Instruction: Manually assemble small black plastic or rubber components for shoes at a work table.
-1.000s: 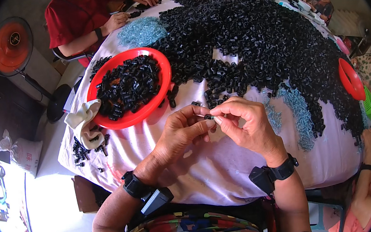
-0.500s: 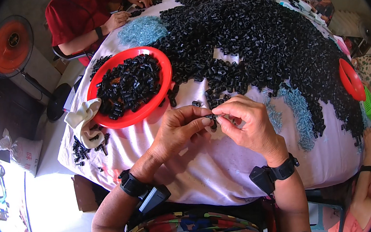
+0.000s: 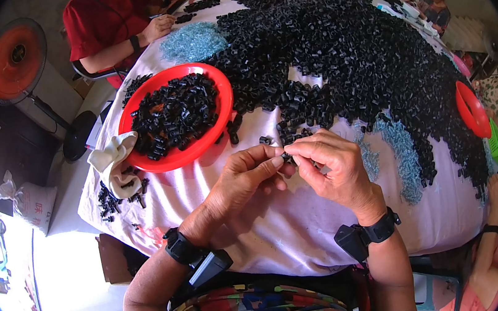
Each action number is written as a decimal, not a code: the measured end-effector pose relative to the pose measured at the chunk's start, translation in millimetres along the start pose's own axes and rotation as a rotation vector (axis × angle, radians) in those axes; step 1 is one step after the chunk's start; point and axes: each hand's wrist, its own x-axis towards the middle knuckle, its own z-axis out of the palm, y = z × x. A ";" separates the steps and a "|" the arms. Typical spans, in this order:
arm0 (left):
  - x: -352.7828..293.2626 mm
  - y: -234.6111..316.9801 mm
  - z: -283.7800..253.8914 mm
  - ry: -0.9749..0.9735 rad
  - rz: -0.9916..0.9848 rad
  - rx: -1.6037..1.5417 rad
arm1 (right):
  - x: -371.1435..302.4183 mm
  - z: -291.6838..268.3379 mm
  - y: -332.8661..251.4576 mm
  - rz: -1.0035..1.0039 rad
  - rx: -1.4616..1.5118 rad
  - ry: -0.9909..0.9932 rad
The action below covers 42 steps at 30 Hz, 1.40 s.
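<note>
My left hand (image 3: 244, 173) and my right hand (image 3: 336, 166) meet over the near part of the table, fingertips almost touching. Between them is a small black plastic part (image 3: 287, 158), mostly covered by the fingers. Both hands are closed in a pinch on it. Just beyond the fingertips lie a few loose black plastic parts (image 3: 286, 131), at the near edge of a large heap of the same kind (image 3: 334, 39). To the left of my hands, a round red tray (image 3: 225, 105) holds many short black tubular parts (image 3: 172, 112).
A crumpled white cloth (image 3: 112, 163) hangs by the tray, near tiny black pieces (image 3: 108, 201). Clear bluish small pieces lie in piles (image 3: 193, 41), (image 3: 402, 158). A co-worker in red (image 3: 99, 24) sits far left; another person's arm (image 3: 494, 200) is at right. A fan (image 3: 13, 60) stands left.
My hands stay at nearly the same place, fingertips drawn slightly closer around the small black part. The far-left co-worker's hand has shifted a little to the left.
</note>
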 end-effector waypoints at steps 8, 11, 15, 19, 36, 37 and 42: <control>-3.2 -1.3 4.8 -0.027 -0.018 -0.126 | 2.4 2.5 -2.1 0.006 0.028 0.037; -1.6 0.6 0.8 0.015 -0.044 -0.241 | 0.8 1.7 3.1 0.091 -0.023 0.064; -4.9 5.7 -16.6 0.150 -0.075 -0.250 | -7.3 0.4 21.1 0.154 -0.371 -0.006; -9.5 7.9 -26.9 0.189 -0.096 -0.267 | -8.8 3.6 19.2 0.171 -0.315 -0.073; -11.2 10.6 -18.5 0.218 -0.136 -0.269 | 0.7 10.6 34.6 0.052 -0.380 -0.094; -10.2 10.0 -19.3 0.207 -0.141 -0.267 | 2.8 11.8 35.9 0.053 -0.379 -0.095; -13.2 10.0 -19.2 0.185 -0.129 -0.273 | 7.2 14.0 42.0 0.050 -0.364 -0.127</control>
